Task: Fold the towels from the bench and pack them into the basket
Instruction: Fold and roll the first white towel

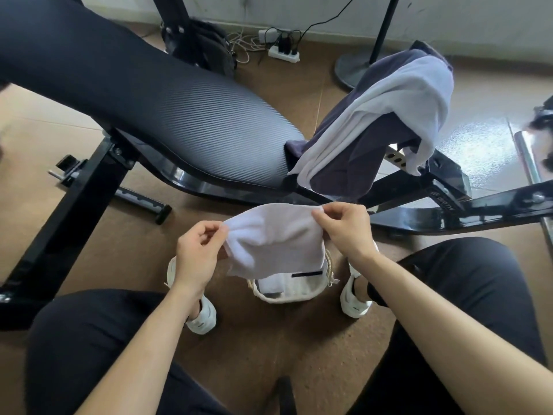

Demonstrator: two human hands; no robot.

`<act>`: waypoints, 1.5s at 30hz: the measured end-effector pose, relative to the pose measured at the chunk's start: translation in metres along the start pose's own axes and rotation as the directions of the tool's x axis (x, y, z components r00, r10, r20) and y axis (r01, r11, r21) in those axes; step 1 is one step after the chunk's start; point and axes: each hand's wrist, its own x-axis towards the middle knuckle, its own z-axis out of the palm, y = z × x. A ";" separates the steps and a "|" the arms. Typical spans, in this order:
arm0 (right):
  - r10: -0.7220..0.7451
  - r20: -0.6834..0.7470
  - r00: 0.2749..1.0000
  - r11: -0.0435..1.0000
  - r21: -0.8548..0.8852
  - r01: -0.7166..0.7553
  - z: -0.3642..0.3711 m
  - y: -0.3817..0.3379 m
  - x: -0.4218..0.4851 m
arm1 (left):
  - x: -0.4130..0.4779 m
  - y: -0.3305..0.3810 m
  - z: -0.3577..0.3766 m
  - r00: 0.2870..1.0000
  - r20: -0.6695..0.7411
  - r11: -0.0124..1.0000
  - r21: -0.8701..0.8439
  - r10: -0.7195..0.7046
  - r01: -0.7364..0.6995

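Note:
A small white towel (273,239) hangs in the air between my hands, folded over, above a white woven basket (287,296) on the floor between my feet. My left hand (199,253) pinches the towel's upper left corner. My right hand (344,227) pinches its upper right corner. Inside the basket lies something white, partly hidden by the held towel. On the right end of the black padded bench (179,115) a white towel (398,106) is draped over a dark purple towel (350,163).
The bench's black metal frame (449,205) runs across the floor just beyond my hands. A power strip (282,53) with cables and a black bag (206,46) lie by the wall. A round stand base (353,68) sits behind the draped towels.

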 end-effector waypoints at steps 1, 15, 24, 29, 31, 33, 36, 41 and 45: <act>-0.005 0.017 1.000 1.000 0.000 0.005 0.003 -0.002 -0.004 | -0.004 0.003 0.004 1.000 0.021 1.000 -0.002 0.013 -0.013; -0.145 0.327 0.934 0.988 -0.005 0.155 0.043 -0.015 -0.044 | -0.033 0.011 0.032 0.971 0.200 0.983 0.096 0.135 -0.156; -0.223 0.477 0.850 0.968 0.010 0.249 0.047 -0.016 -0.053 | -0.030 0.010 0.027 0.977 0.114 0.966 0.165 0.182 -0.199; -0.234 0.394 0.889 0.967 0.001 0.254 0.038 -0.016 -0.038 | -0.026 0.015 0.018 0.960 0.166 0.948 0.193 0.224 -0.254; -0.251 0.340 0.906 0.956 -0.062 0.288 0.031 -0.012 -0.025 | -0.027 0.015 0.014 0.949 0.218 0.933 0.229 0.227 -0.276; -0.255 0.358 0.898 0.944 -0.110 0.311 0.024 -0.009 -0.014 | -0.026 0.014 0.008 0.929 0.279 0.916 0.249 0.245 -0.316; -0.252 0.485 0.838 0.887 -0.230 0.400 0.020 -0.003 -0.003 | -0.025 0.014 -0.001 0.919 0.312 0.929 0.198 0.242 -0.312; -0.205 0.550 0.810 0.835 -0.332 0.438 0.016 0.002 0.002 | -0.020 0.015 -0.008 0.921 0.286 0.929 0.177 0.266 -0.324; -0.207 0.508 0.836 0.882 -0.273 0.384 0.006 -0.008 0.002 | -0.015 0.012 -0.010 0.954 0.196 0.921 0.273 0.228 -0.277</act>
